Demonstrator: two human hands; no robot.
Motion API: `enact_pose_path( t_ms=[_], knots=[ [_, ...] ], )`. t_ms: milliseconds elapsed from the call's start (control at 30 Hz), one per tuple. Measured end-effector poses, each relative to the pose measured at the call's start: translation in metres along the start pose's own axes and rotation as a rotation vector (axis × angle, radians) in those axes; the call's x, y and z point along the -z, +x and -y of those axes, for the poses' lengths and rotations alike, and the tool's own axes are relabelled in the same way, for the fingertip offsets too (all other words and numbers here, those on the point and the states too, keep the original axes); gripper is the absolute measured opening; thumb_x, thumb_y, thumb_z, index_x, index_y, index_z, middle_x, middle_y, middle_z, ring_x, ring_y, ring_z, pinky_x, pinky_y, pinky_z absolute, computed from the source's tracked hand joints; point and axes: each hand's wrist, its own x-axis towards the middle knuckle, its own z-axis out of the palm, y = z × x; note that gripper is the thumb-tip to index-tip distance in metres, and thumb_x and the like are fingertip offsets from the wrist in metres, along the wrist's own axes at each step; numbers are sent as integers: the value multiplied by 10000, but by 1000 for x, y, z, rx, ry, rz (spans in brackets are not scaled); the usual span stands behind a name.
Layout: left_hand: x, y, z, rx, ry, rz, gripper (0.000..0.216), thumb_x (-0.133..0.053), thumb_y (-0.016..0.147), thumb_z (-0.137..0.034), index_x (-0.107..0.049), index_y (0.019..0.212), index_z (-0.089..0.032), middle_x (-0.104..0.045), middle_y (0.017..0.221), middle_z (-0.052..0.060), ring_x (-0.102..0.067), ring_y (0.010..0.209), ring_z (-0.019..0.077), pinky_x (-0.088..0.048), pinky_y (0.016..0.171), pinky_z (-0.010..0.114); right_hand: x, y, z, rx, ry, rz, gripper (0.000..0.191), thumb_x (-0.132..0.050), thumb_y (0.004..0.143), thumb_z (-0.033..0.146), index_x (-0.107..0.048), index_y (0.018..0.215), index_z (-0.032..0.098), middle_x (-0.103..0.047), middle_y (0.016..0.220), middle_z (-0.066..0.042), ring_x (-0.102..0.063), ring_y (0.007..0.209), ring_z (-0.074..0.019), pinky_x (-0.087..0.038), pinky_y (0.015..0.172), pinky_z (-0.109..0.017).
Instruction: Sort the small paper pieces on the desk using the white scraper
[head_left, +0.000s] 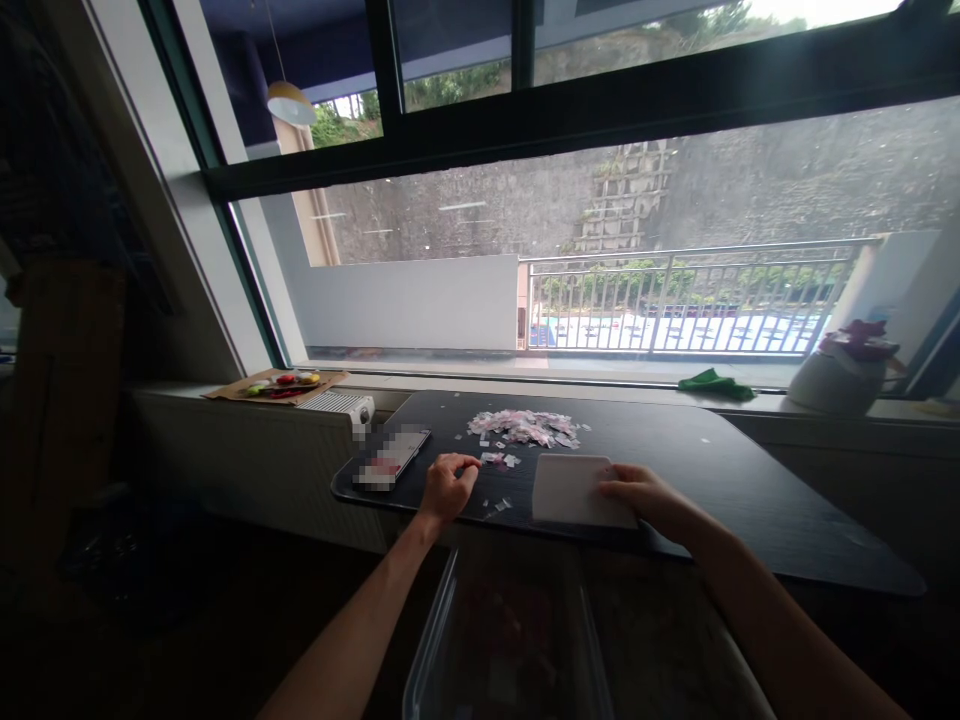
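Note:
My left hand (447, 486) rests on the dark table (750, 480) near its front edge, fingers curled together over small scattered paper scraps (498, 460). My right hand (646, 496) holds the right edge of a flat white card (571, 488) lying on the table. Beyond both hands sits a pile of pink and white paper scraps (525, 427). A clear plastic bin (510, 640) stands below the table edge between my arms.
A phone (391, 458) lies left of my left hand. On the window sill are a white device (337, 403), a cardboard sheet with coloured items (279, 384), a green cloth (714, 384) and a white pot with a plant (844, 372).

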Motion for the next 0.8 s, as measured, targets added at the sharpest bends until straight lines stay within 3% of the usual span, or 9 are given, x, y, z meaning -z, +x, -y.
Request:
enact_pose_path(
  t_ms=[100,300,600,800],
  knots=[
    [0,0,0,1,4,0,212,-533,761,-208,-743,743,-234,-759,841,15,-659,935,216,-505,924,361,2,-4,3,-7,8,-10,200,-762,591,201,-750,785,155,-774,775,-48,-693,684,-195,-539,633,-290],
    [0,-1,-1,8,7,-1,217,-531,762,-196,-743,742,-235,-757,831,13,-655,940,213,-498,932,356,3,0,5,-23,-46,-123,125,-702,596,108,-729,701,169,-727,624,6,-638,553,-148,-483,531,-247],
    [1,-1,-3,15,5,4,212,-532,761,-191,-741,742,-221,-760,842,25,-655,933,215,-498,926,355,-15,-3,6,-19,-27,-10,156,-734,587,129,-744,742,147,-752,683,-13,-660,599,-152,-504,564,-247],
    [-1,-1,-4,25,7,6,214,-537,762,-170,-744,745,-223,-763,851,22,-655,946,212,-489,939,354,-11,7,5,13,-50,29,219,-764,713,190,-719,924,149,-758,855,-46,-692,737,-181,-558,686,-301]
  ],
)
